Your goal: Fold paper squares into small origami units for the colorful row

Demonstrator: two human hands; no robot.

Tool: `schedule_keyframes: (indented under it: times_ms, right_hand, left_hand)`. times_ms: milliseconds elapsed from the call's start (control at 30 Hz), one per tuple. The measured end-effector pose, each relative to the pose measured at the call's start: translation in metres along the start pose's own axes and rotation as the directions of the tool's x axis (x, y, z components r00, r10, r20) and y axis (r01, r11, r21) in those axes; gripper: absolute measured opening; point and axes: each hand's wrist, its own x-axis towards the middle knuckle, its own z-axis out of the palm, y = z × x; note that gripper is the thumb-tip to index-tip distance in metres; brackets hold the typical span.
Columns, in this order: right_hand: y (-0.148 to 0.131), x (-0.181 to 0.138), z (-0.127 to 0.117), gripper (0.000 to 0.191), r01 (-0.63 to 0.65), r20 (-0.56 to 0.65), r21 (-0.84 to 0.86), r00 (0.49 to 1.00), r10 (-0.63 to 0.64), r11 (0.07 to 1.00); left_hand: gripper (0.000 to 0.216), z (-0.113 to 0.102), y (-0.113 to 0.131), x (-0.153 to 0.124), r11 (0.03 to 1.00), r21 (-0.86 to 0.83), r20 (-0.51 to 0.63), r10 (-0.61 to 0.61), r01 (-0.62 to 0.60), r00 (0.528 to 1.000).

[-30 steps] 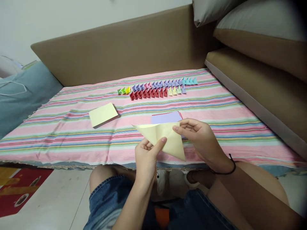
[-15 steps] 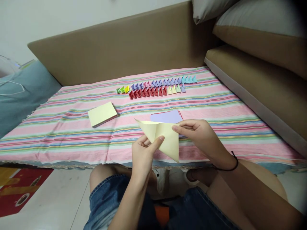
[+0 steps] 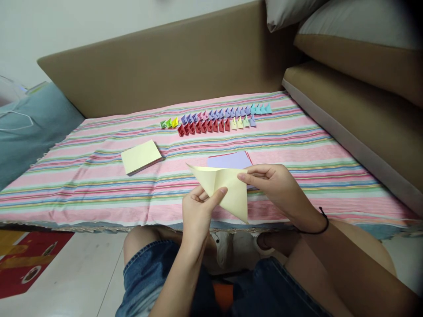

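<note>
A folded sheet of pale yellow paper [image 3: 233,193] is held up between both hands, its shape roughly triangular with a crease near the middle. My left hand [image 3: 200,211] pinches its lower left edge, thumb on the near face. At the upper right corner, my right hand [image 3: 272,182] grips the paper between thumb and fingers. Behind it, partly covered, lies a lilac sheet [image 3: 229,160] with a red edge showing beneath. To the left rests a stack of paper [image 3: 141,157] topped with pale yellow.
Two rows of small folded paper pieces, among them a red piece [image 3: 198,127] and a turquoise piece [image 3: 263,108], stand farther back on the striped cloth [image 3: 95,176]. A brown backrest [image 3: 165,66] rises behind, with cushions [image 3: 357,114] at the right.
Hardly anything differs. Both hands and the yellow paper sit a few pixels farther right, with the same grip.
</note>
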Motion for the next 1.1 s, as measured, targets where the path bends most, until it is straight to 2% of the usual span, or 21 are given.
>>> schedule_keyframes:
  times_ms: [267,467,733,1000,1100]
  right_hand:
    - [0.000,0.000,0.001,0.024,-0.008,-0.030,-0.017,1.000,0.008,1.000]
    - [0.002,0.000,0.001,0.024,0.023,-0.094,0.008,0.995,-0.022,1.000]
    - [0.005,0.001,0.001,0.020,0.027,-0.176,0.056,0.984,-0.017,0.998]
    - [0.008,0.004,0.000,0.019,0.022,-0.176,0.082,0.984,-0.007,0.996]
    - [0.009,0.005,-0.001,0.019,0.022,-0.156,0.096,0.988,-0.006,0.995]
  left_hand:
    - [0.039,0.001,0.002,0.000,1.000,-0.011,0.002,-0.013,0.013,1.000]
    - [0.030,-0.011,-0.002,0.007,0.999,0.045,0.013,-0.029,0.029,0.999]
    - [0.034,-0.018,-0.001,0.012,0.998,0.067,-0.019,-0.003,0.005,1.000]
    - [0.024,-0.019,-0.004,0.018,0.999,-0.022,0.030,-0.037,0.038,0.999]
    - [0.023,-0.018,-0.002,0.022,0.996,-0.026,0.095,-0.077,0.079,0.992]
